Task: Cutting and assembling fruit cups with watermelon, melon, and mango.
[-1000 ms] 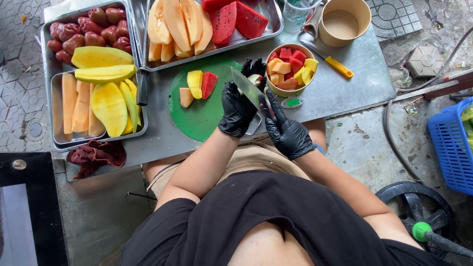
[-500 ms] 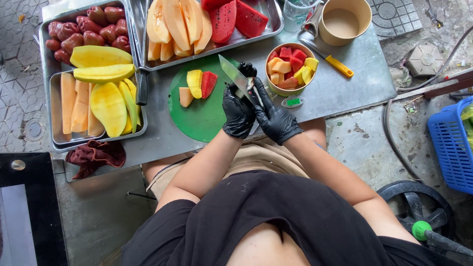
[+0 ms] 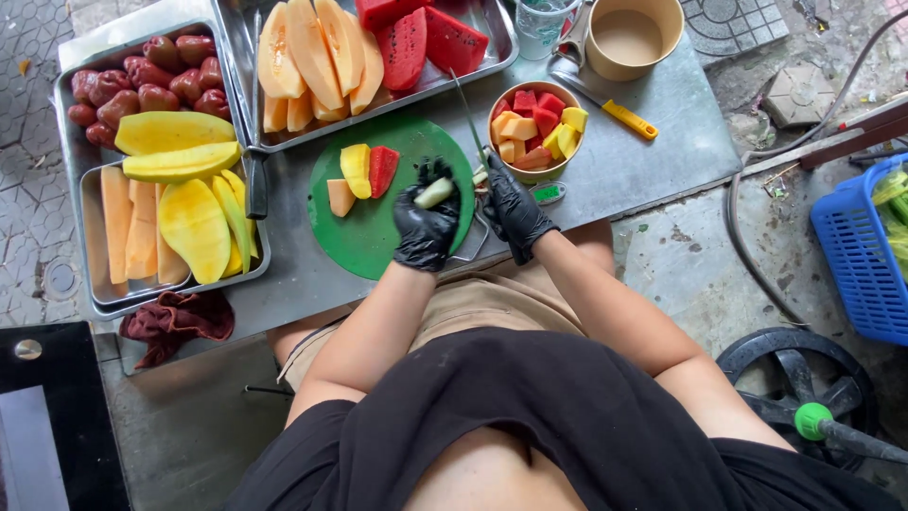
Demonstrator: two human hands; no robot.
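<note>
Head view: I see the left hand in a black glove, fingers closed around a pale green strip of fruit over the right edge of the round green cutting board. At three o'clock from it, nearly touching, the gloved right hand is clamped on a knife whose thin blade points toward twelve o'clock. Cut yellow, red and orange pieces lie on the board at nine o'clock from the left hand. A bowl of fruit cubes sits at one o'clock from the right hand. A tray of melon slices stands at twelve o'clock, mango trays at nine.
</note>
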